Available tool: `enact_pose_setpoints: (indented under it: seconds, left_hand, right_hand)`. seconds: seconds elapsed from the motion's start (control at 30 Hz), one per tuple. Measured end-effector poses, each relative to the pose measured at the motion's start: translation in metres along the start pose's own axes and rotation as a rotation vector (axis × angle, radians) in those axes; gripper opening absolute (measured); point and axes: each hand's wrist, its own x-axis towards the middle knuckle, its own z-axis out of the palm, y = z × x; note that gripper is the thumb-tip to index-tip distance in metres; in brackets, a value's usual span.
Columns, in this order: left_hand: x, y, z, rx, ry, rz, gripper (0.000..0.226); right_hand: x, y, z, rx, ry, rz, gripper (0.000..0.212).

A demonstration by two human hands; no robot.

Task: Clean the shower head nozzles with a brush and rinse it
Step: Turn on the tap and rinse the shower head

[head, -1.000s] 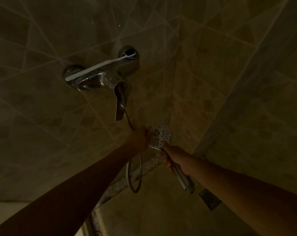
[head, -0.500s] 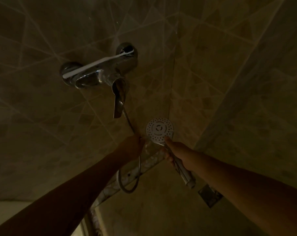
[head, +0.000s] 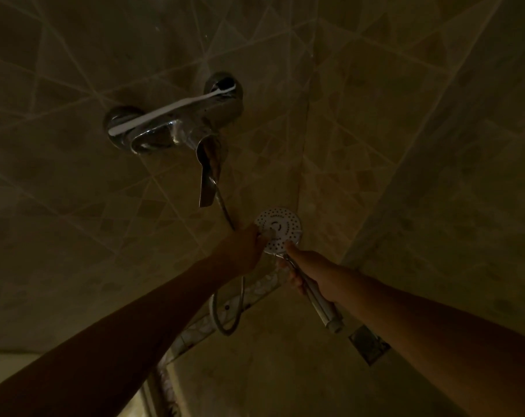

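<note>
Dim shower corner: beige tiled walls (head: 405, 145) with diagonal grout lines, floor below, and a square drain (head: 368, 344) at 4 o'clock of the frame. A chrome mixer tap (head: 177, 130) is on the wall at 11 o'clock. A white toothbrush (head: 171, 111) lies along its top, untouched. A metal hose (head: 225, 323) drops from the tap and loops low.

The shower head (head: 280, 227) is just right of frame centre, at 5 o'clock from the tap, with its nozzle face turned up to the camera. The right hand (head: 311, 270) is clenched round its handle, at 5 o'clock of the face, thumb reaching to the rim. The left hand (head: 243, 248) is at 9 o'clock of the face, fingertips on the rim. It is too dark to tell whether they pinch anything or only press.

Judgement: the head looks like light, rigid plastic, probably slick when wet, and the hose will tug and twist it. The handle is the right hold, taken close under the disc so it does not turn under scrubbing. The nozzles are small and shallow, so light brush pressure should do. No water is seen running; rinse not yet begun.
</note>
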Motion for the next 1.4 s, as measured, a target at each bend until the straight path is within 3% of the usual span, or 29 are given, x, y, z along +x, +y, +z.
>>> enact_pose_setpoints:
  seconds: [0.17, 0.43, 0.63, 0.73, 1.0, 1.2, 1.4]
  left_hand:
    - [-0.008, -0.012, 0.009, 0.023, -0.024, -0.049, 0.045]
    - [-0.002, -0.009, -0.009, -0.048, 0.036, -0.045, 0.045]
    - [0.001, 0.005, -0.006, 0.032, -0.015, 0.024, 0.039]
    - [-0.005, 0.005, 0.003, 0.039, -0.052, 0.036, 0.039]
    - [-0.018, -0.014, 0.021, -0.025, -0.098, -0.091, 0.044]
    - [-0.009, -0.013, -0.013, -0.056, -0.019, -0.114, 0.045]
    - [-0.012, 0.006, -0.048, -0.097, -0.093, -0.184, 0.050]
  right_hand:
    - [0.001, 0.008, -0.006, 0.060, 0.010, -0.004, 0.029]
    - [0.002, 0.004, -0.010, 0.044, 0.008, 0.015, 0.045]
    - [0.005, -0.001, -0.005, 0.010, 0.005, -0.028, 0.039]
    - [0.006, -0.004, -0.002, 0.031, 0.017, -0.019, 0.047]
    - [0.012, -0.001, -0.007, 0.049, 0.023, -0.019, 0.041]
    - [0.013, -0.002, -0.008, 0.095, 0.023, 0.032, 0.049]
    - [0.014, 0.000, -0.012, 0.145, 0.022, 0.054, 0.052]
